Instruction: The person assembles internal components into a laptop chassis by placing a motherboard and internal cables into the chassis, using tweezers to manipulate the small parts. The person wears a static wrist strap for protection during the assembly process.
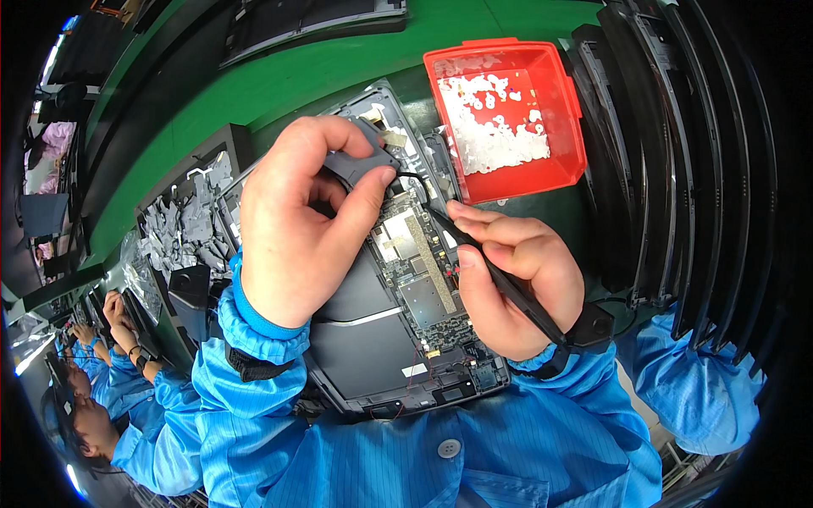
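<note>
Hands at work over an opened electronic device [373, 339], seen from above through a curved wide lens. Left hand [296, 229] clenched around a small dark grey plastic part [360, 165], rounded and matte, pinched between thumb and fingertips and raised just above the upper half of the device, with a thin black wire [419, 182] curving out from under it toward the circuit board. Right hand [517, 284] gripping a slim black rod-like tool [500, 275] pen-fashion, tip angled up and left, touching or nearly touching the board near the wire; exact contact not discernible. Device lying open on the green desk [339, 59] directly before the body: smooth dark grey panels across the lower left, a long green circuit board [423, 279] with metallic shields and gold strips down the right side, small connectors clustered at the near edge. Both wrists wrapped in elastic-cuffed, glossy bright blue sleeves, with black straps over the cuffs. Square red plastic tray [508, 118] just beyond the right hand, shallow, rounded corners, floor speckled with white flaky scraps. Pile of crumpled grey film pieces [190, 220] in a dark box at left. Upright stack of thin black panels [677, 169] ranked along the right. Other people in matching blue coats [135, 406] at lower left.
</note>
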Demonstrator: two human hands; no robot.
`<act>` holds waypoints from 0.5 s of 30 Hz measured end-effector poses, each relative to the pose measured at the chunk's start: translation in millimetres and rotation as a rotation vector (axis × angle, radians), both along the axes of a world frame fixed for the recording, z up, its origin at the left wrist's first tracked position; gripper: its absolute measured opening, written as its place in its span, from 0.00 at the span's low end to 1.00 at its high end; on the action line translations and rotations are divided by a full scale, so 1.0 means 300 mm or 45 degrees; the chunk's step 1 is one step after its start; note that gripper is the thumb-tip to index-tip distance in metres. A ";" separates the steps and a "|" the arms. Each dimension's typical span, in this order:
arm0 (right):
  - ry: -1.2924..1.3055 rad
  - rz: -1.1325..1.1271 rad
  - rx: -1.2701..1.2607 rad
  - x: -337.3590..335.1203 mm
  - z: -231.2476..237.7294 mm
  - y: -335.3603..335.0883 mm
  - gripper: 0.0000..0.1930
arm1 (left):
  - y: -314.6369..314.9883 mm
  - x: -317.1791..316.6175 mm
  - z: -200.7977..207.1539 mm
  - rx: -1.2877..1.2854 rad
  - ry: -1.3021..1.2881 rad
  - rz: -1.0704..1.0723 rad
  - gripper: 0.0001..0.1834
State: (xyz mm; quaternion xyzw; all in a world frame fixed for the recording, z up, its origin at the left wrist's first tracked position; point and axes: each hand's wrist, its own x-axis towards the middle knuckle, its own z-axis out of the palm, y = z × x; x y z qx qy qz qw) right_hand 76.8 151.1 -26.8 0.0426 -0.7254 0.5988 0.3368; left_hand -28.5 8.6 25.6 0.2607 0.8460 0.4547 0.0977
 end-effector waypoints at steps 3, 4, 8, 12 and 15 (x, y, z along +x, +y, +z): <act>0.003 0.007 -0.055 0.001 -0.005 -0.003 0.13 | -0.006 0.002 0.004 0.010 -0.003 0.009 0.13; 0.003 0.004 -0.053 0.005 -0.006 -0.005 0.13 | -0.005 0.002 0.002 0.022 -0.013 0.005 0.13; -0.036 0.053 -0.350 0.024 -0.003 -0.020 0.13 | -0.007 0.001 -0.021 0.204 -0.047 0.004 0.12; -0.142 0.189 -0.756 0.034 0.002 -0.017 0.11 | -0.011 0.018 -0.002 0.479 -0.177 0.058 0.13; -0.149 0.187 -0.876 0.039 0.001 -0.022 0.11 | -0.001 0.018 0.008 0.568 -0.314 0.076 0.13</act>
